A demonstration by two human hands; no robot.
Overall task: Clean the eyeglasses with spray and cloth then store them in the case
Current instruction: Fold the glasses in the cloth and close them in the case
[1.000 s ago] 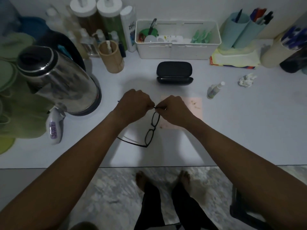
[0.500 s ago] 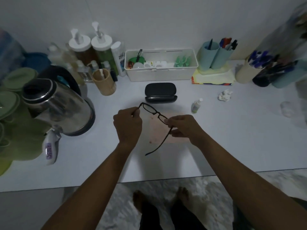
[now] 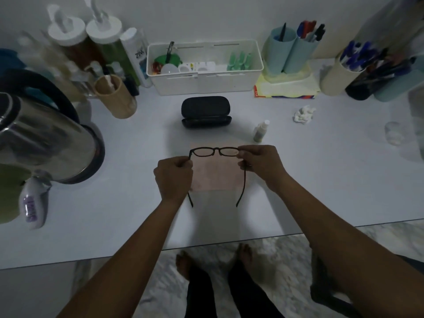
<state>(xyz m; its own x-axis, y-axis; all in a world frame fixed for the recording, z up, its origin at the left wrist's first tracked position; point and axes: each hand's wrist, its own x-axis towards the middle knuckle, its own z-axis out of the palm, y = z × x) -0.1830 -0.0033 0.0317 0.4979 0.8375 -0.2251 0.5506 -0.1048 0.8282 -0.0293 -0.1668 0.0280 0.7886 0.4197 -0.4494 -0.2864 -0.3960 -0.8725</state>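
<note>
Head — eyeglasses [image 3: 216, 150] held crosswise — temples point nearward.

With temples unfolded, black thin-framed eyeglasses [image 3: 215, 152] are held above a flat pale pink cloth [image 3: 218, 177]. Farther off sits a black oval case [image 3: 205, 109]; to its right is a small white-capped spray bottle [image 3: 261, 131].

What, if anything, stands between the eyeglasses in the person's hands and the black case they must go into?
Nothing visible does. The left hand and right hand hold the eyeglasses above the pink cloth; only bare table lies between them and the case. The spray bottle stands right of that path.
</note>
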